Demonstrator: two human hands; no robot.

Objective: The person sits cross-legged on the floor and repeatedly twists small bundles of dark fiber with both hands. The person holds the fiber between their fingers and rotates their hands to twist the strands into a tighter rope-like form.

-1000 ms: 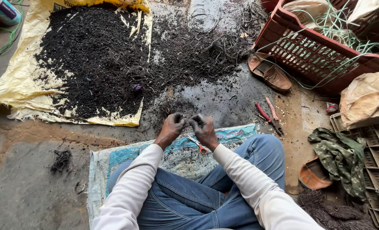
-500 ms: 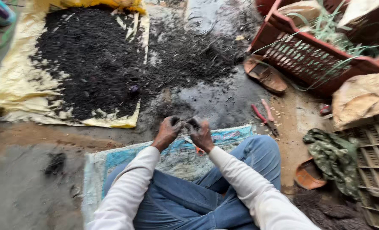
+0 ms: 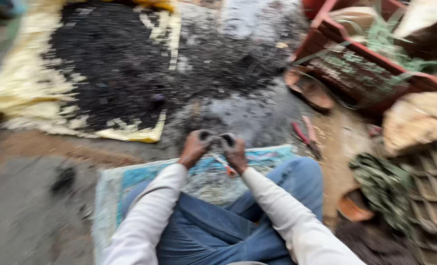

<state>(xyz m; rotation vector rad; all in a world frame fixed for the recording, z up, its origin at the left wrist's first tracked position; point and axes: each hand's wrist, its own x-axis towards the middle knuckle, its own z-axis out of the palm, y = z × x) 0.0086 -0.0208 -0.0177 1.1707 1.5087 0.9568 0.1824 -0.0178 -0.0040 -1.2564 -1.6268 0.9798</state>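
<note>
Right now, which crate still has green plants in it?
The red crate at upper right, with green leaves sticking out. The pale grid crate at the right edge shows none.

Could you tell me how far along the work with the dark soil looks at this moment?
Looks done: a broad heap of dark soil lies spread on the yellow sheet. In hand: the left hand and right hand meet over something small and dark, too blurred to identify. Left: the stacked trays beside the person show no soil.
</note>
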